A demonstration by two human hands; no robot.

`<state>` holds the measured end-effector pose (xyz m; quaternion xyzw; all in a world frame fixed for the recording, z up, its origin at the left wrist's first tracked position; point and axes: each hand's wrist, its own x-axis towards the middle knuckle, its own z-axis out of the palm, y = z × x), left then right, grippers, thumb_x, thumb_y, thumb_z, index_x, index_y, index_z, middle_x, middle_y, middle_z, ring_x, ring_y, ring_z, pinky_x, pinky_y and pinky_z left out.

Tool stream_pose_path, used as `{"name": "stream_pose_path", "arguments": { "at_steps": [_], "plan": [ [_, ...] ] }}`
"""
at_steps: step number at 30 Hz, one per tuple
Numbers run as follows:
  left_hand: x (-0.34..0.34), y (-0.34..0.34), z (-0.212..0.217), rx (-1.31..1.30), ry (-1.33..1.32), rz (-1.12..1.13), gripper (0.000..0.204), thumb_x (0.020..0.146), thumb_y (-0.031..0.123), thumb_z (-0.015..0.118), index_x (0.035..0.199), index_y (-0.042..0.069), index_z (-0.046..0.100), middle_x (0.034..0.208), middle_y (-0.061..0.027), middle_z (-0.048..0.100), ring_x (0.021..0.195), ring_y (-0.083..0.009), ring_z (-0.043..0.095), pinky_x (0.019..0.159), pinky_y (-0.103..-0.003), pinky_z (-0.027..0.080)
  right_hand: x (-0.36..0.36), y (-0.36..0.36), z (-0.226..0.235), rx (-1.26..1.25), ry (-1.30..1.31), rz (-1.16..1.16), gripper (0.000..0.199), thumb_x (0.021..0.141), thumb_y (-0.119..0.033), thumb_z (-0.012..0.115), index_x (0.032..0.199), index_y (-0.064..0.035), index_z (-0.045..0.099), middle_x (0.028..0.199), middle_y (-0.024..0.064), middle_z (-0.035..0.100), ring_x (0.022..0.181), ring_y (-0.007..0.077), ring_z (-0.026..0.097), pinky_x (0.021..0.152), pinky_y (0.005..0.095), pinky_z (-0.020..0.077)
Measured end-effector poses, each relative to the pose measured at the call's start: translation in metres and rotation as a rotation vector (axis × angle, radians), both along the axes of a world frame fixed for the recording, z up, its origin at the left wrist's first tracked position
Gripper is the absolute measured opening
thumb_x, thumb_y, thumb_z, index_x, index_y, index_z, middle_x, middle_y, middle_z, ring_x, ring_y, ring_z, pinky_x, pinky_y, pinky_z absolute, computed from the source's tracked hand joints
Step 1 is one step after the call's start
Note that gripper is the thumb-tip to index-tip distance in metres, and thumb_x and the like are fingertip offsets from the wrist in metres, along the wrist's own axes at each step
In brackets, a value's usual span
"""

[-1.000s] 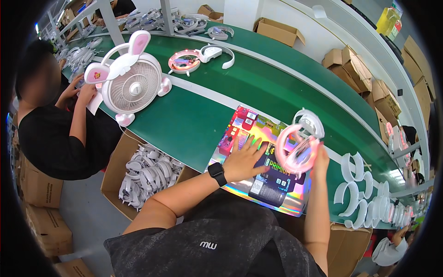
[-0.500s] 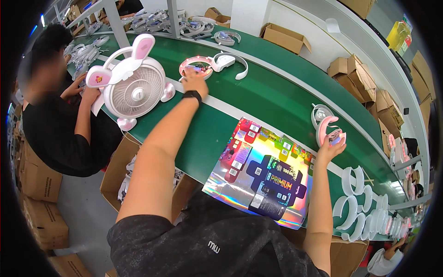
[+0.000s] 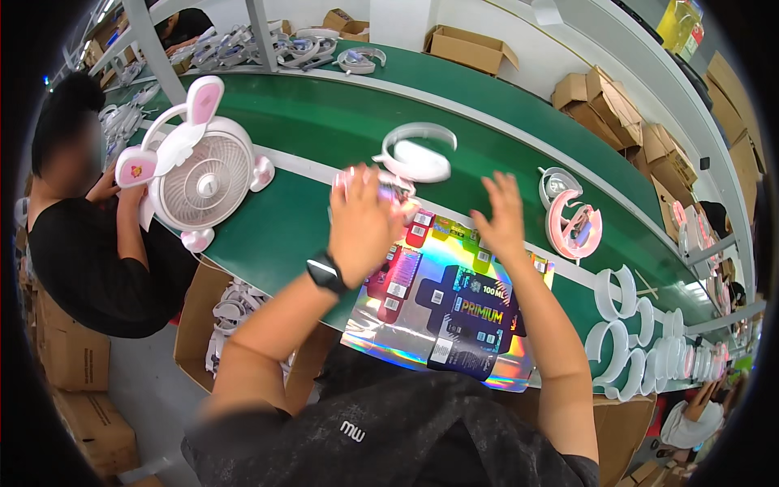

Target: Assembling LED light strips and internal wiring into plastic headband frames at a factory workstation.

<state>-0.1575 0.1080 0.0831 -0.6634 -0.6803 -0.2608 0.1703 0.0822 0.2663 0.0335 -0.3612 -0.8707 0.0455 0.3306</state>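
Note:
My left hand [image 3: 363, 223] is over the front edge of the green line, its fingers closed over a pink ring-shaped housing [image 3: 398, 185] that is smeared by motion. Right beyond it lies a white open ring with a rounded white body [image 3: 418, 160]; whether the two are joined is hidden. Fingers spread, my right hand [image 3: 501, 215] hovers above the printed sheet's far edge, holding nothing. To its right, a pink ring housing with parts inside [image 3: 574, 227] lies against a white ring piece [image 3: 560, 188]. The shiny printed sheet [image 3: 398, 333] lies in front of me, below both hands.
A white rabbit-eared fan [image 3: 208, 187] stands at left, beside a seated person [image 3: 85, 252]. Several white rings [image 3: 615, 294] line the right. An open carton [image 3: 191, 325] of white parts is below the table edge. Boxes [image 3: 466, 49] and more parts sit along the back.
My left hand has drawn the pink ring housing nearer, and the white open ring has shifted with it. My right hand has let go of the other pink ring housing and moved left.

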Motion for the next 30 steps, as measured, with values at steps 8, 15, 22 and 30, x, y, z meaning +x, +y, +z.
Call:
{"name": "stream_pose_path", "arguments": {
  "at_steps": [8,15,22,30],
  "plan": [
    [0.07,-0.046,-0.056,-0.128,-0.038,-0.21,0.027,0.078,0.027,0.071,0.09,0.003,0.07,0.14,-0.0201,0.051,0.137,-0.0362,0.04,0.109,-0.058,0.028,-0.092,0.015,0.013,-0.334,-0.193,-0.01,0.069,0.075,-0.041,0.073,0.134,-0.0085,0.059,0.139,0.0222,0.053,0.133,0.0375,0.048,0.11,0.052,0.0354],
    [0.066,-0.042,-0.047,-0.074,-0.109,-0.385,0.021,0.079,0.022,0.071,0.081,0.002,0.067,0.142,-0.0199,0.05,0.134,-0.0352,0.042,0.105,-0.053,0.033,-0.039,0.009,0.019,-0.202,0.159,-0.121,0.039,0.073,-0.032,0.078,0.099,-0.0028,0.069,0.097,0.0172,0.066,0.096,0.0347,0.065,0.084,0.0401,0.052],
    [0.058,-0.085,-0.027,-0.144,-0.049,-0.772,0.02,0.076,0.021,0.071,0.078,0.003,0.065,0.146,-0.0179,0.048,0.136,-0.0351,0.043,0.105,-0.048,0.037,0.1,-0.092,0.048,-0.872,0.991,0.138,0.058,0.091,-0.012,0.061,0.143,0.0051,0.042,0.139,0.0184,0.055,0.134,0.0282,0.048,0.113,0.0408,0.037],
    [0.079,-0.092,-0.027,-0.338,-0.303,-0.877,0.04,0.076,0.03,0.077,0.104,0.004,0.063,0.152,-0.0175,0.04,0.131,-0.0305,0.046,0.103,-0.042,0.039,0.151,-0.182,-0.017,-0.779,1.186,-0.5,0.05,0.098,0.002,0.053,0.145,0.0035,0.036,0.139,0.0189,0.052,0.122,0.0251,0.058,0.102,0.0361,0.0506]
  ]
}}
